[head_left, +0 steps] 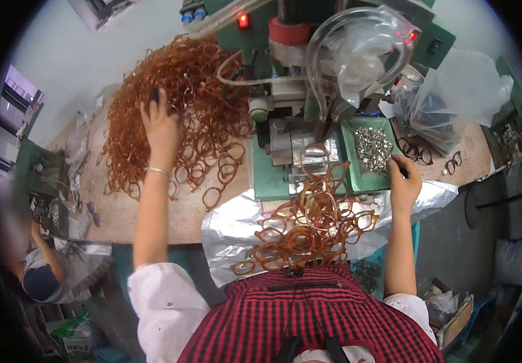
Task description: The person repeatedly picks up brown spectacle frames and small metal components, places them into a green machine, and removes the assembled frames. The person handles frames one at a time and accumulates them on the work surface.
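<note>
A large heap of amber eyeglass frames [197, 91] lies on the wooden table at the left. My left hand [163, 130] reaches onto it, fingers apart, with something black at one fingertip. At the right edge of a green tray [347, 158], my right hand [407, 184] has its fingers curled together, black showing at the fingertips; what they hold, if anything, is hidden. Small shiny metal pieces [373, 148] fill much of that tray. Between my arms, a second bunch of amber eyeglass frames [303, 233] rests on silver foil [227, 242] in front of me.
Straight ahead stands a green press machine [288, 78] with a clear hose [316, 72] and lit red indicators. Clear plastic bags [454, 97] and dark eyeglass frames [415, 151] lie right of the tray. Another person [43, 272] sits at the far left beside a green machine.
</note>
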Action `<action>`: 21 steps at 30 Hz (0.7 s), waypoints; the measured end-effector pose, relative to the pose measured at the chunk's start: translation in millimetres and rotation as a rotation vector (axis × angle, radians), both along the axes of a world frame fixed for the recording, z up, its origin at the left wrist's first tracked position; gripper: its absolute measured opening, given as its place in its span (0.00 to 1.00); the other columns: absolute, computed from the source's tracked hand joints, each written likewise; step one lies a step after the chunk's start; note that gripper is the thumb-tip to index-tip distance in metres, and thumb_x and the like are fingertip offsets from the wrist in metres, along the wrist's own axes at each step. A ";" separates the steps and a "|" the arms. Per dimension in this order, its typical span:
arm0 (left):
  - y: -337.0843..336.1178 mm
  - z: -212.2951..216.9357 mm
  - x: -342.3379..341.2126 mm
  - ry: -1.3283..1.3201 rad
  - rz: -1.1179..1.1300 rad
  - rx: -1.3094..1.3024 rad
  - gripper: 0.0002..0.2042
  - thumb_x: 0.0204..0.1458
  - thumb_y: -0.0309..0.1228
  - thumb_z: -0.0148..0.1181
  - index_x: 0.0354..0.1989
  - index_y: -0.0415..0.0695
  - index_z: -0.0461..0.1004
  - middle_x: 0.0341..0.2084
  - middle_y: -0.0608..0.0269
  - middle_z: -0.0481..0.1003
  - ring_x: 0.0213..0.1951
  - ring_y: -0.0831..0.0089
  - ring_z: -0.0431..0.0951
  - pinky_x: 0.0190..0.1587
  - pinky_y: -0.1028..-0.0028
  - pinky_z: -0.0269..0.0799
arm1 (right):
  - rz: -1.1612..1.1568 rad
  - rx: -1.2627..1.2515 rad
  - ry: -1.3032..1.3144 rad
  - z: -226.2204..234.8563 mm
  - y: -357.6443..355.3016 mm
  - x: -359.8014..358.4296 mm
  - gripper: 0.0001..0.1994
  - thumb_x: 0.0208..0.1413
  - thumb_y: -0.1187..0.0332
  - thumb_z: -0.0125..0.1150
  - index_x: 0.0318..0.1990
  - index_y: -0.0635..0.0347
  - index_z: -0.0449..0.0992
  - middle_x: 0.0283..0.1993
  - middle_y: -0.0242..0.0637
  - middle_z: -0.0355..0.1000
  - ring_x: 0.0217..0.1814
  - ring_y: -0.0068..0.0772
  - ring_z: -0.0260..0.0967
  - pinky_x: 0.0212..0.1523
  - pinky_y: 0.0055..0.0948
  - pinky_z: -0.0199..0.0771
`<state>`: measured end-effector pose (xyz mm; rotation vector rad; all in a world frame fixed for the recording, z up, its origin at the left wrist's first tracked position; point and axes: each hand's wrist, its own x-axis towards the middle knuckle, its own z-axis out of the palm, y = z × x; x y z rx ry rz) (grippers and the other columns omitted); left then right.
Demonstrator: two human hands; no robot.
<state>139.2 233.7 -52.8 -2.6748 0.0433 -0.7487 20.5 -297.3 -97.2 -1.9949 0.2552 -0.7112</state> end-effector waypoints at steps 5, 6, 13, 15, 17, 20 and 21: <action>-16.7 41.0 -25.4 -0.017 0.017 -0.349 0.09 0.59 0.35 0.61 0.39 0.42 0.79 0.46 0.49 0.80 0.46 0.54 0.78 0.55 0.65 0.71 | 0.174 0.007 -0.009 34.2 22.6 -8.5 0.08 0.55 0.76 0.65 0.42 0.65 0.83 0.41 0.36 0.81 0.44 0.27 0.76 0.48 0.25 0.73; -23.6 35.1 -26.1 -0.083 -0.040 -0.531 0.10 0.61 0.35 0.60 0.40 0.41 0.79 0.43 0.50 0.81 0.44 0.56 0.79 0.52 0.67 0.72 | 0.275 0.059 -0.028 53.2 42.6 -3.2 0.08 0.54 0.76 0.65 0.41 0.64 0.83 0.41 0.36 0.81 0.44 0.27 0.77 0.49 0.25 0.73; -102.5 -37.9 -85.9 -0.237 -0.337 -1.692 0.13 0.67 0.35 0.57 0.50 0.37 0.74 0.41 0.60 0.78 0.44 0.72 0.79 0.47 0.72 0.77 | 0.475 0.354 -0.183 58.8 132.5 32.6 0.13 0.52 0.75 0.68 0.45 0.66 0.78 0.41 0.35 0.79 0.45 0.24 0.76 0.50 0.26 0.74; -118.2 -40.1 -110.8 -0.148 -0.370 -1.952 0.12 0.68 0.34 0.55 0.51 0.37 0.73 0.43 0.58 0.77 0.45 0.73 0.79 0.50 0.70 0.80 | 0.455 0.467 -0.165 65.9 137.2 26.7 0.17 0.52 0.78 0.67 0.51 0.68 0.75 0.42 0.36 0.79 0.46 0.23 0.75 0.50 0.24 0.73; -122.8 -40.2 -118.6 -0.107 -0.355 -1.902 0.12 0.68 0.34 0.55 0.51 0.37 0.72 0.43 0.58 0.77 0.45 0.72 0.80 0.50 0.70 0.80 | 0.469 0.475 -0.159 66.1 138.2 24.2 0.22 0.52 0.78 0.66 0.56 0.68 0.71 0.42 0.37 0.79 0.47 0.22 0.75 0.52 0.23 0.71; -144.2 9.5 -116.6 -0.345 -0.612 -1.895 0.10 0.68 0.30 0.54 0.50 0.37 0.73 0.45 0.56 0.78 0.45 0.67 0.80 0.54 0.68 0.78 | 0.458 0.463 -0.138 70.3 139.3 26.3 0.24 0.52 0.77 0.66 0.58 0.68 0.70 0.41 0.37 0.79 0.47 0.22 0.74 0.54 0.23 0.70; -158.3 41.6 -118.4 -0.364 -0.915 -1.823 0.09 0.68 0.28 0.53 0.51 0.37 0.72 0.46 0.55 0.78 0.47 0.66 0.80 0.55 0.67 0.77 | 0.493 0.507 -0.115 69.0 138.6 27.6 0.26 0.52 0.76 0.66 0.60 0.68 0.68 0.40 0.37 0.79 0.48 0.21 0.74 0.54 0.23 0.70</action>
